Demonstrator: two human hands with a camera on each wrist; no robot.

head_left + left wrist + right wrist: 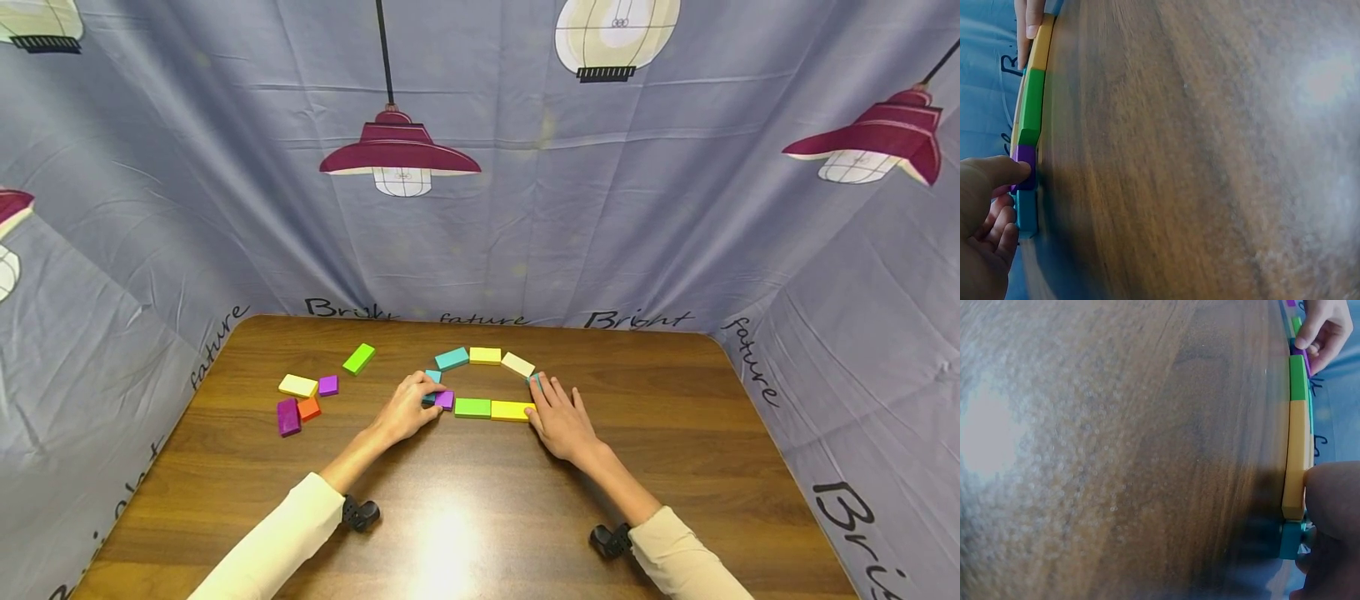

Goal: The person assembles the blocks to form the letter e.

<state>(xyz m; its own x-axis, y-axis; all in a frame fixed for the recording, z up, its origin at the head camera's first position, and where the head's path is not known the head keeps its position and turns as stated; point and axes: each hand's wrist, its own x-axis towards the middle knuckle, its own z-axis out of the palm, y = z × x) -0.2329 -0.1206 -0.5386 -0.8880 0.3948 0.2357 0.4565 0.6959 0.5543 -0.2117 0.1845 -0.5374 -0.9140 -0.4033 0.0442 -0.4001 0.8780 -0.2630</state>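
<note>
Colored blocks form a closed half-ring on the table, with a straight front and a curved back. My left hand (408, 407) pinches a small purple block (446, 400) at the front row's left end, beside a blue block (1027, 214). To its right lie a green block (472, 408) and a yellow block (510, 412). With fingers extended, my right hand (564, 422) touches the yellow block's right end with the thumb. Its fingers partly cover a teal block (1290, 540). Along the back curve are a blue block (452, 359), a light yellow block (485, 356) and a cream block (518, 364).
On the left of the wooden table (450, 483) lie loose blocks: bright green (359, 358), pale yellow (298, 385), small purple (328, 385), orange (309, 408) and magenta (288, 417). A printed curtain (510, 233) hangs behind the table and at its sides.
</note>
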